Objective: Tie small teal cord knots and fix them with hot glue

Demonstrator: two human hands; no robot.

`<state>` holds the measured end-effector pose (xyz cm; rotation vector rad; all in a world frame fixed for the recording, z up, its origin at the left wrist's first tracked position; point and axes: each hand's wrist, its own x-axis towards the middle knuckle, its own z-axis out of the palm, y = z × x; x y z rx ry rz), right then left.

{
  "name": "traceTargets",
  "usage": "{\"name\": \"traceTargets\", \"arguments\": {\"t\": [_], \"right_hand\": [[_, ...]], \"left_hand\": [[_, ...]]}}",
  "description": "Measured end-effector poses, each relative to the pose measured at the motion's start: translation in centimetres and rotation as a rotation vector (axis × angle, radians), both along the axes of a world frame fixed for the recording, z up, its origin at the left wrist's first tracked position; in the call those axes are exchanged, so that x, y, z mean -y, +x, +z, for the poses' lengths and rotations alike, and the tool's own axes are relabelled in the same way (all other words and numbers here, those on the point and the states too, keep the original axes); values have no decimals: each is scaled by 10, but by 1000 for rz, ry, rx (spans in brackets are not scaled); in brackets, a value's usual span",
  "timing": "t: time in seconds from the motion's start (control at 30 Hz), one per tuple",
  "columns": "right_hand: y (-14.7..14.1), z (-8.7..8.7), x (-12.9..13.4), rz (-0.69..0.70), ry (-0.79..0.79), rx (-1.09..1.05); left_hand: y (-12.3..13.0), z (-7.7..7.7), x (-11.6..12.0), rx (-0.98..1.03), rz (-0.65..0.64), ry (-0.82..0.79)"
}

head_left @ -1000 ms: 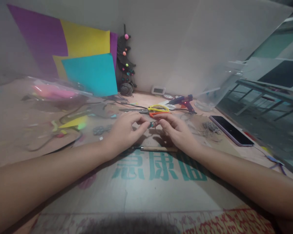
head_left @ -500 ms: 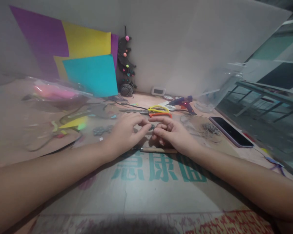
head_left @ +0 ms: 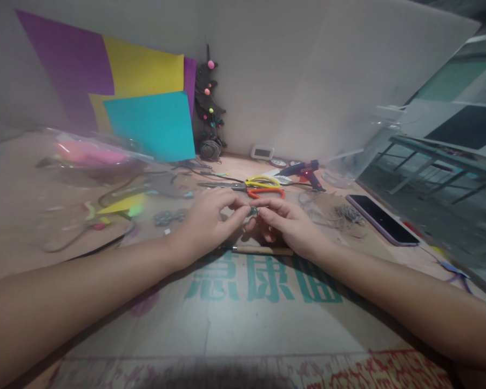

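Between the fingertips of both hands is a small dark green piece [head_left: 253, 211], too small to name for sure. My left hand [head_left: 214, 224] pinches it from the left with thumb and forefinger. From the right, the thumb and forefinger of my right hand [head_left: 287, 221] close on the same piece, its other fingers curled beneath. Below the hands lies a wooden-handled tool [head_left: 263, 250], its dark tip partly hidden by my left wrist. Just beyond the fingers rest scissors [head_left: 263, 187] with one yellow and one red handle loop. Dark grey-green flower-like pieces [head_left: 169, 216] lie left of my left hand.
A glue gun [head_left: 308, 174] with a lit red light lies at the back right, near a small white clock-like device [head_left: 262, 152]. A phone [head_left: 383, 220] sits by the right edge, beside tangled grey yarn [head_left: 349, 214]. Coloured sheets [head_left: 152, 127] lean against the wall.
My right thumb and forefinger have moved in slightly and now meet the small green piece. My left hand has barely moved.
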<state>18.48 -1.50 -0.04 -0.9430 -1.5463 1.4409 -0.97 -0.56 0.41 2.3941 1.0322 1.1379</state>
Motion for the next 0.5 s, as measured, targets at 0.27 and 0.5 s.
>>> {"name": "traceTargets", "arguments": {"t": [0.27, 0.5], "right_hand": [[-1, -1, -2, -25, -21, 26], [-2, 0, 0, -52, 7, 54]], "left_hand": [[0, -1, -1, 8, -13, 27], [0, -4, -2, -9, -14, 60]]}}
